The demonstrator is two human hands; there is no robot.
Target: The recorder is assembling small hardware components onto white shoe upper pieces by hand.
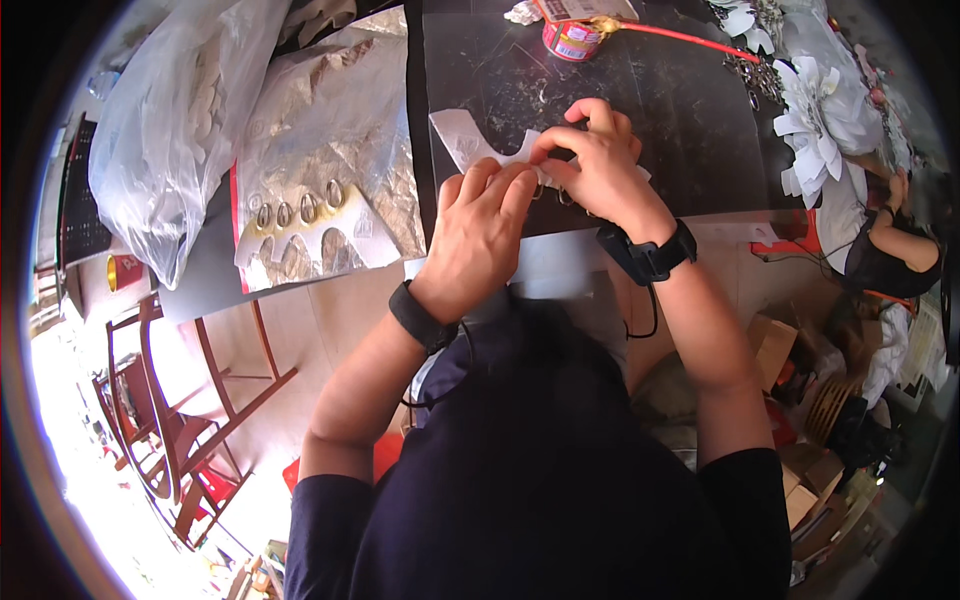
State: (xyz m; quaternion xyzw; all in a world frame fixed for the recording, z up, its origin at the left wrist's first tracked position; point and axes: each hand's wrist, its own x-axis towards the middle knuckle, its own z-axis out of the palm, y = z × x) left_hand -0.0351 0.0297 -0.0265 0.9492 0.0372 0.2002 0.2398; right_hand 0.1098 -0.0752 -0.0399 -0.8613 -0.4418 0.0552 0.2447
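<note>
A white cut-out piece with scalloped edges (462, 138) lies at the near edge of the black table, under both my hands. My left hand (475, 228) has its fingers bent together and pressed onto the piece's near side. Thumb and forefinger of my right hand (602, 168) pinch at the piece's middle, with the other fingers curled above. Small metal rings (539, 191) show along the near edge below my right fingers; my hands partly hide them. To the left, a similar white cut-out (362, 232) lies flat with several oval metal rings (308, 208) along its yellowish-stained edge.
A small pink can (570, 42) stands at the far side, with a red stick (690, 42) across its top. A big clear plastic bag (175, 130) bulges at left. White petal-shaped pieces (812, 122) hang at right, near another person (898, 235). Wooden chairs (185, 440) stand lower left.
</note>
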